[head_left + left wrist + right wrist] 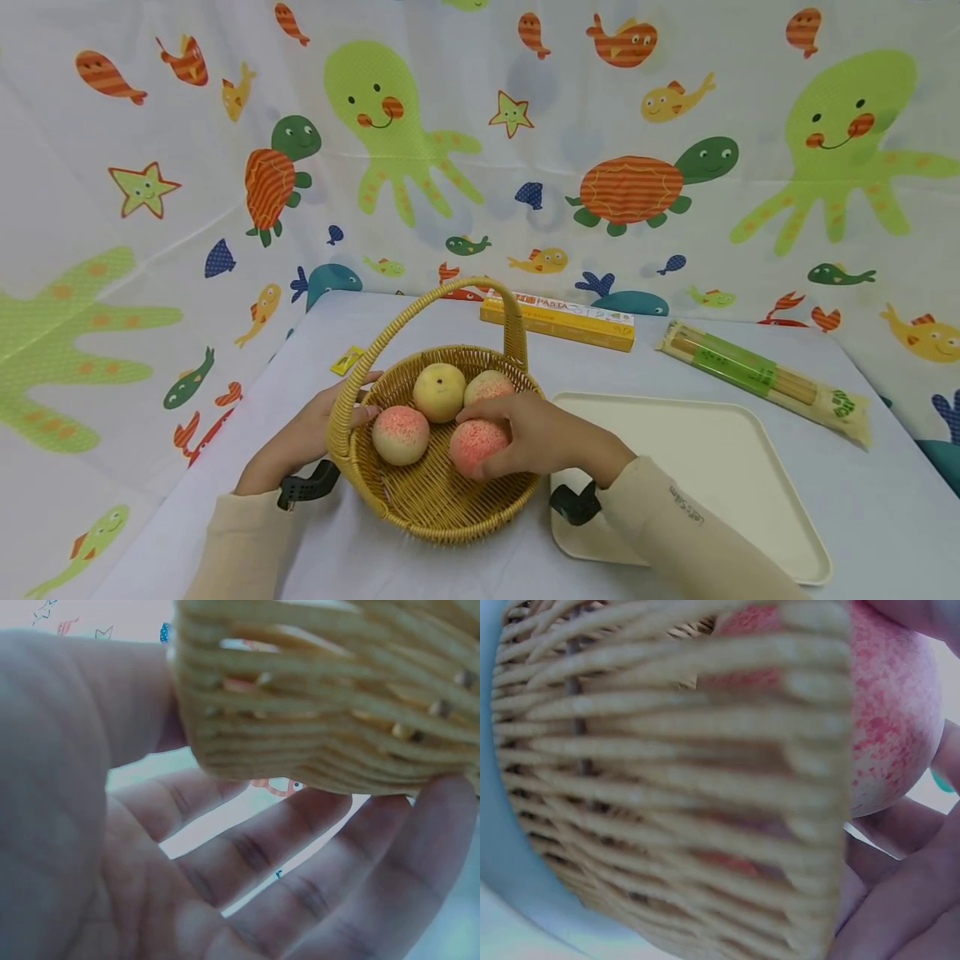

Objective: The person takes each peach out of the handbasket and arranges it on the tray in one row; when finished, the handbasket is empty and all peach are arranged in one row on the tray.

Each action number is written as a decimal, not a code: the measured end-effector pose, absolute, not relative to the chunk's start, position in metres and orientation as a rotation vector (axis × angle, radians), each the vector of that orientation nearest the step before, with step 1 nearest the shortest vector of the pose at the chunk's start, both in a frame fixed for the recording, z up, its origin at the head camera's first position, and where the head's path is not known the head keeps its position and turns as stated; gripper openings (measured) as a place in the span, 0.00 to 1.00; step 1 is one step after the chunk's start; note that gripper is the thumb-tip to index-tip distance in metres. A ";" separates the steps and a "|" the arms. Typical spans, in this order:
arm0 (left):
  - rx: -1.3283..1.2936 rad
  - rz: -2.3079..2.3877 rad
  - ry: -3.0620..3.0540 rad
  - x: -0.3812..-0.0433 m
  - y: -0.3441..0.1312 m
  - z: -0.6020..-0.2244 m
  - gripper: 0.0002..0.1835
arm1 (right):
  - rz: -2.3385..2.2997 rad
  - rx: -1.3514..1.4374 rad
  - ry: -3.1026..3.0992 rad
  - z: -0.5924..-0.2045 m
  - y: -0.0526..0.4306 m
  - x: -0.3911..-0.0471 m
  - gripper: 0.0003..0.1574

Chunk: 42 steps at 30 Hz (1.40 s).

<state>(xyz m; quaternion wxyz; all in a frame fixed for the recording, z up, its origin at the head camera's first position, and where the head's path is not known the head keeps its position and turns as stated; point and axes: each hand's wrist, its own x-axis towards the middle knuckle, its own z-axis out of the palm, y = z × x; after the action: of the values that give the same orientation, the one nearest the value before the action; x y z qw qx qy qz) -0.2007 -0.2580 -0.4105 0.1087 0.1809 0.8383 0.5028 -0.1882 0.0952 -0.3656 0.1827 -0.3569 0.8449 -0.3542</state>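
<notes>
A wicker basket (442, 525) with a tall arched handle holds several peaches. My left hand (322, 425) grips its left side, thumb over the rim and fingers along the outside; the left wrist view shows these fingers (247, 847) against the weave. Inside the basket's right half, my right hand (536, 433) holds a pink peach (478, 447) between thumb and fingers. The right wrist view shows that peach (892, 712) partly behind the basket wall. A paler peach (401, 436) lies at the left, a yellow one (439, 392) at the back, and another (489, 387) partly behind my right hand.
A cream tray (697, 467) lies right of the basket, partly under my right forearm. Behind stand a yellow pasta box (555, 323) and a long packet of noodles (765, 375). A small yellow sachet (347, 360) lies back left. A sea-animal curtain (465, 208) hangs behind the table.
</notes>
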 end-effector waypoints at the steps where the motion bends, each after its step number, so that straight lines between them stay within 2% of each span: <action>1: 0.539 1.475 2.472 -0.200 -0.258 -0.410 0.32 | -1.012 -1.001 2.387 -0.364 0.097 -0.188 0.37; 10: 0.582 1.457 2.495 -0.199 -0.258 -0.410 0.32 | -1.141 -0.864 2.385 -0.351 0.117 -0.185 0.38; 18: 0.611 1.433 2.532 -0.200 -0.257 -0.410 0.31 | -1.248 -0.830 2.397 -0.345 0.138 -0.185 0.41; 26: 0.595 1.435 2.527 -0.199 -0.257 -0.409 0.32 | -1.296 -0.800 2.437 -0.339 0.153 -0.182 0.39; 34: 0.590 1.443 2.511 -0.199 -0.258 -0.409 0.32 | -1.356 -0.767 2.453 -0.340 0.168 -0.179 0.36; 42: 0.571 1.450 2.508 -0.199 -0.259 -0.409 0.33 | -1.395 -0.686 2.468 -0.342 0.182 -0.178 0.38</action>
<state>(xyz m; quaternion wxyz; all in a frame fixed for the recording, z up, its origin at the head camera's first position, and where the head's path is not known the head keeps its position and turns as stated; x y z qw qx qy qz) -0.1987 -0.2590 -0.4094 0.0941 0.1926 0.8455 0.4890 -0.1781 0.1822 -0.3425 0.1121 -0.2338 0.8409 -0.4751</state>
